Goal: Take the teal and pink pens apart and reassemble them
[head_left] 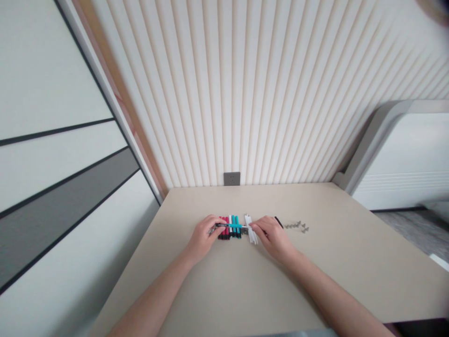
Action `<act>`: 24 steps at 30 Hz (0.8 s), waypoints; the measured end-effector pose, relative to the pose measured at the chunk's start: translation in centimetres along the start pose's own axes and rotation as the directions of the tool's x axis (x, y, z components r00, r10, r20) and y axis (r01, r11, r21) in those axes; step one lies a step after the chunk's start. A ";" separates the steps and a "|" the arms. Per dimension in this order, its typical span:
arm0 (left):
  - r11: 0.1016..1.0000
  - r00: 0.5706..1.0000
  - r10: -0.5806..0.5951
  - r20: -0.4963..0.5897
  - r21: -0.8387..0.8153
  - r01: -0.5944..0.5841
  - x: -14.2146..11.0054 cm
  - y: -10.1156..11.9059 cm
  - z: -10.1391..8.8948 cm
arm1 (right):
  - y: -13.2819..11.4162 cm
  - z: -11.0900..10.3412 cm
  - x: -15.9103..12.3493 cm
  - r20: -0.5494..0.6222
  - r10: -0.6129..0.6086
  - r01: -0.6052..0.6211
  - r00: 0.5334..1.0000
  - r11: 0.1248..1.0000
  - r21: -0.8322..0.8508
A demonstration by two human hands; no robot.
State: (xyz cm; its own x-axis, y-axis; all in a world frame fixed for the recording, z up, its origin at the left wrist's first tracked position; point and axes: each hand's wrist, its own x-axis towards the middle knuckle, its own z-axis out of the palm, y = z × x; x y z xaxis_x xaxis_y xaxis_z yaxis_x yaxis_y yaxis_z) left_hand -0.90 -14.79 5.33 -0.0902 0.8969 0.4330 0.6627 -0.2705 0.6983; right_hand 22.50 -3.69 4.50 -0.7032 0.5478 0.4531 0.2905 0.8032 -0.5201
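Held level above the table is a pen [234, 226] with a black part at the left and a bright blue part at the right. My left hand [206, 232] is closed around its black end. The fingers of my right hand [271, 235] pinch at the thin pale end that sticks out of the blue part; the fingertips hide its tip. Below the pen lies a row of red, white and blue pen barrels [225, 236] with black ends. Several thin white sticks [252, 237] lie side by side between the hands, close to my right fingers.
Small grey cone-shaped pieces [297, 226] lie scattered right of my right hand. Partly behind that hand shows a black item [278, 222]. A dark wall socket [232, 179] sits at the back edge of the beige table [224, 290], against a ribbed wall. A cabinet stands at the left.
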 end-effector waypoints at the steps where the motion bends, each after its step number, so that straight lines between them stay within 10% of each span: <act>1: 1.000 1.000 0.000 -0.005 0.010 0.000 0.0 -0.1 0.0 | 0.0 -0.1 0.1 -0.015 0.012 -0.012 1.000 1.000 -0.005; 11: 0.994 0.992 -0.044 -0.118 0.091 0.054 0.3 -0.6 -0.3 | 3.7 -2.2 0.1 -0.196 0.238 -0.294 0.951 0.890 -0.347; 24: 0.991 0.981 -0.048 -0.190 0.110 0.070 0.3 -1.3 -0.8 | 1.1 0.4 -0.3 0.077 0.088 -0.065 0.993 0.963 -0.263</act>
State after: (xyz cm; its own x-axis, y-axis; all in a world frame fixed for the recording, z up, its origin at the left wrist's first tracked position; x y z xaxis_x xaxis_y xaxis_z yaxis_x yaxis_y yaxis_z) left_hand -2.38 -14.41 4.98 -0.2612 0.8263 0.4990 0.7326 -0.1669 0.6599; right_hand 22.74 -3.10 3.51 -0.7230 0.5964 0.3488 0.4956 0.7994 -0.3397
